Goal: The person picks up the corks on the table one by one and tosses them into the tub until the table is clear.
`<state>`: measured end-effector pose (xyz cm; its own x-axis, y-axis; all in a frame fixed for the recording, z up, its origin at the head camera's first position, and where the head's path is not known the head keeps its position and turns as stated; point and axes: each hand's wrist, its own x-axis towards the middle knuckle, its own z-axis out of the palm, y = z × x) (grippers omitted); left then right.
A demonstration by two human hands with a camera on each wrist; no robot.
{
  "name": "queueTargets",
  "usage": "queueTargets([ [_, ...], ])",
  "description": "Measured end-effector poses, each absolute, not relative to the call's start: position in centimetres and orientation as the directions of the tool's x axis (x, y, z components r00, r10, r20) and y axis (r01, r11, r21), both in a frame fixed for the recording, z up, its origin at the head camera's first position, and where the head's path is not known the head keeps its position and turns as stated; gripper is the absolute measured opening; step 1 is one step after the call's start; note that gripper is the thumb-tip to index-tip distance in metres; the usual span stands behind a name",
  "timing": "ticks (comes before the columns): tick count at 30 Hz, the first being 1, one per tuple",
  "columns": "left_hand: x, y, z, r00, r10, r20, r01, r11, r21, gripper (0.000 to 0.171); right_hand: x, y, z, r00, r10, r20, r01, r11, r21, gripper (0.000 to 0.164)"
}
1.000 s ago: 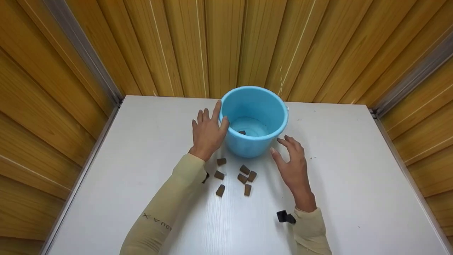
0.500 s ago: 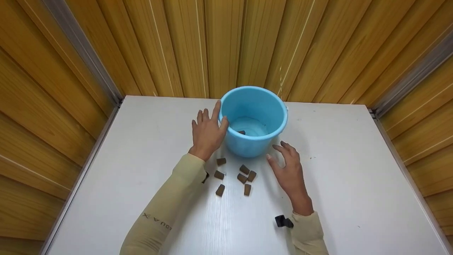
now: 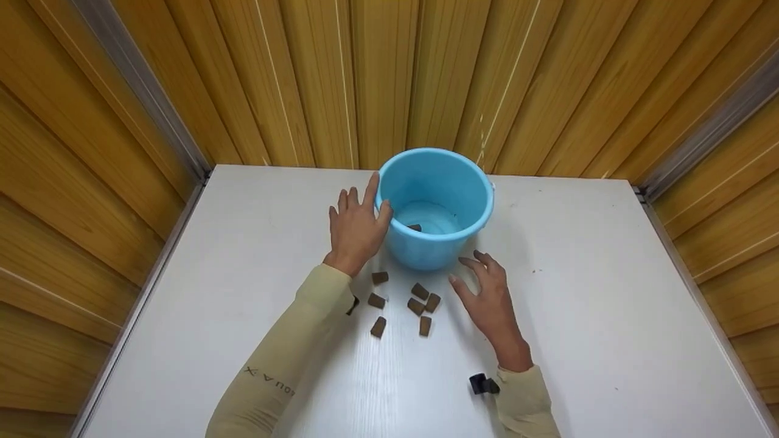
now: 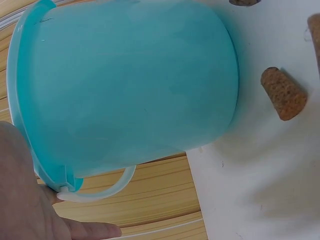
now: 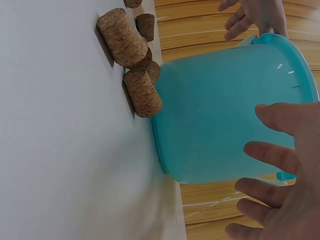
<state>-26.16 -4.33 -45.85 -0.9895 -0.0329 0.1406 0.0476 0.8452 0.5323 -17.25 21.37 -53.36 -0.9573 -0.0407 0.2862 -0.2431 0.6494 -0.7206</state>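
A light-blue bucket [image 3: 426,252] stands upright toward the back of the white table. My left hand [image 3: 356,234] rests on the bucket's left rim, fingers mostly straight, thumb at the near side; the left wrist view shows the hand beside the white handle [image 4: 102,195]. Several brown tapered corks [image 3: 416,306] lie in front of the bucket, and one cork [image 3: 414,228] is visible inside, partly hidden by the rim. My right hand [image 3: 490,304] hovers right of the corks, fingers spread and loosely bent, holding nothing. Up close in the right wrist view, a cork [image 5: 142,92] shows its speckled surface.
The white table [image 3: 255,255] ends just behind the bucket at a wood-patterned panel wall [image 3: 383,79]. Similar panels with metal frame posts [image 3: 146,91] stand left and right. A black wrist mount [image 3: 484,384] sits at the right sleeve.
My right hand has moved away from the bucket's right side, down and leftward, closer to the corks. The left hand, bucket and corks stay in place.
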Motion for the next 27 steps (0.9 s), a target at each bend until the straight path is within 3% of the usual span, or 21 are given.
queueTargets([
  [17, -26.2, -4.3, -45.8, -0.993, -0.028, 0.117, 0.036, 0.860, 0.509, 0.071, -16.7, 21.0, -54.8, -0.964, -0.126, 0.234, -0.258, 0.656, -0.709, 0.040],
  [27, -26.3, -4.4, -46.1, -0.983, -0.015, 0.185, 0.081, 0.862, 0.500, 0.070, -16.4, 21.0, -55.6, -0.957, -0.159, 0.244, -0.285, 0.672, -0.684, 0.040],
])
